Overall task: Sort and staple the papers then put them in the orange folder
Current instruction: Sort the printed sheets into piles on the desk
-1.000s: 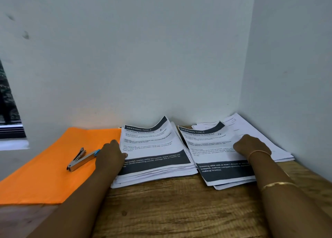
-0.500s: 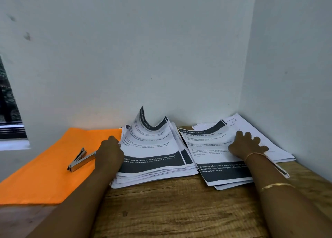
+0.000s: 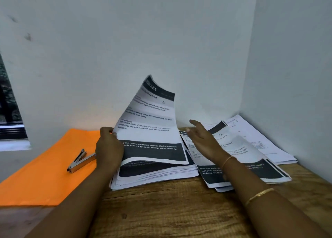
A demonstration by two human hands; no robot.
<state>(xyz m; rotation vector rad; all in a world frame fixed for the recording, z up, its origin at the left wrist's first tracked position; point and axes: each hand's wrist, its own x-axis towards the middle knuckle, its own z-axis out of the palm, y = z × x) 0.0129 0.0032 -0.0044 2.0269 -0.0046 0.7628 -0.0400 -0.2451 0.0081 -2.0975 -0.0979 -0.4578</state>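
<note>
Risk: left hand (image 3: 109, 148) pinches top sheet (image 3: 150, 123) by its left edge, right hand (image 3: 204, 142) spread and empty over right stack (image 3: 239, 148), so the limp page may buckle or drag the sheet beneath askew.

We read "TABLE" in the header of the raised sheet (image 3: 149, 123) and "storage slot or holder for" in its lower band; the right stack's top sheet (image 3: 240, 146) reads "Dressing table", "makeup brushes".

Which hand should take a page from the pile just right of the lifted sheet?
Probably the right hand: it hovers open just above that pile, holding nothing. The left hand is busy pinching the lifted sheet of the other pile.
</note>
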